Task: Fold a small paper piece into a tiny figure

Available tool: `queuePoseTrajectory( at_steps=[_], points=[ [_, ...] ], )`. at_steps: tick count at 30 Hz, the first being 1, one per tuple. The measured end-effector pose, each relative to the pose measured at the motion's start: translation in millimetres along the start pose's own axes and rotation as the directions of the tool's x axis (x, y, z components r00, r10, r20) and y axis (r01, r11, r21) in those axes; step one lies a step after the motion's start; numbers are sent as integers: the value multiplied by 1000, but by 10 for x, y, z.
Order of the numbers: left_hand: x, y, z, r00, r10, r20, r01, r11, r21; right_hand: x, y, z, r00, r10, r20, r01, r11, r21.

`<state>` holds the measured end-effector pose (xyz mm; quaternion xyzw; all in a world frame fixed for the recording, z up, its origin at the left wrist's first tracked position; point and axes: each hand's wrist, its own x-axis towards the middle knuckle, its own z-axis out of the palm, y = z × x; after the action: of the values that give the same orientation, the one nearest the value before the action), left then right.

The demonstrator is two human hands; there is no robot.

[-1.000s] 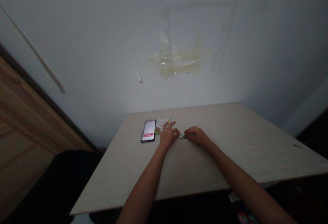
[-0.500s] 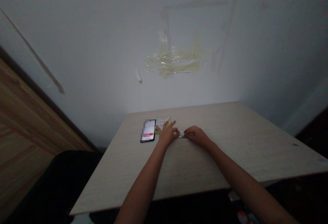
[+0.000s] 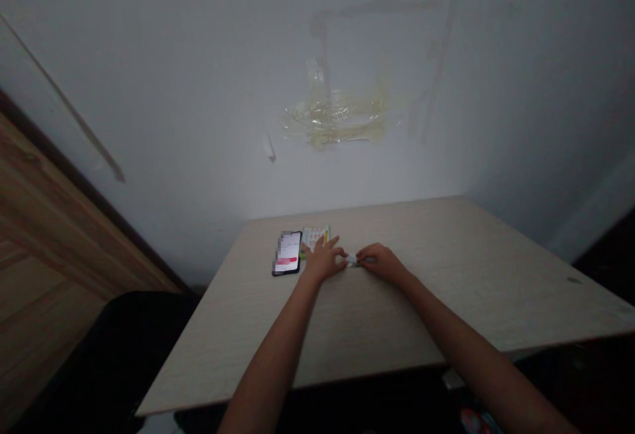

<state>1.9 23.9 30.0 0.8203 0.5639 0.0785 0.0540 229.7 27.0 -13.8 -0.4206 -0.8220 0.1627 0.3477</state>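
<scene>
Between my two hands is a small whitish piece (image 3: 352,260), like folded paper, too small to make out exactly. My left hand (image 3: 323,260) pinches its left end between thumb and forefinger, with the other fingers spread. At the right end, the fingertips of my right hand (image 3: 381,262) are pinched on the same piece. Just behind my left hand lies a printed sheet or booklet (image 3: 312,234) with green and yellow on it, partly covered by the fingers. Left of it rests a phone (image 3: 288,253) with its screen lit.
The pale wooden table (image 3: 446,275) meets a grey wall (image 3: 198,123) that has yellowed tape (image 3: 342,120) stuck on it. A dark chair-like shape (image 3: 133,328) stands at the left, beside wooden panelling (image 3: 44,216). A small dark mark (image 3: 574,280) shows on the table's right side.
Both hands stay in nearly the same place, still pinching the small whitish piece. It looks slightly turned or shifted between the fingertips. The phone and the printed sheet have not moved.
</scene>
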Motion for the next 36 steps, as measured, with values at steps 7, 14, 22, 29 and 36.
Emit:
queuePoseTrajectory(
  at_steps=[7,14,22,29,36],
  points=[
    [-30,-5,-18,999,-12,32,12,1000,-3,-1,37,21,1000,4,2,-4,1000,-6],
    [-68,-17,-7,999,-29,35,30,999,-33,6,56,33,1000,4,-4,-4,1000,-8],
    [-145,4,51,995,-21,-99,17,999,-40,-12,37,18,1000,10,-15,-10,1000,13],
    [-176,67,80,984,2,-181,-17,996,-84,-15,16,0,1000,5,-26,-5,1000,20],
    [-150,97,142,977,-62,-203,39,992,-116,-16,-1,-7,1000,12,-26,-11,999,34]
  ],
)
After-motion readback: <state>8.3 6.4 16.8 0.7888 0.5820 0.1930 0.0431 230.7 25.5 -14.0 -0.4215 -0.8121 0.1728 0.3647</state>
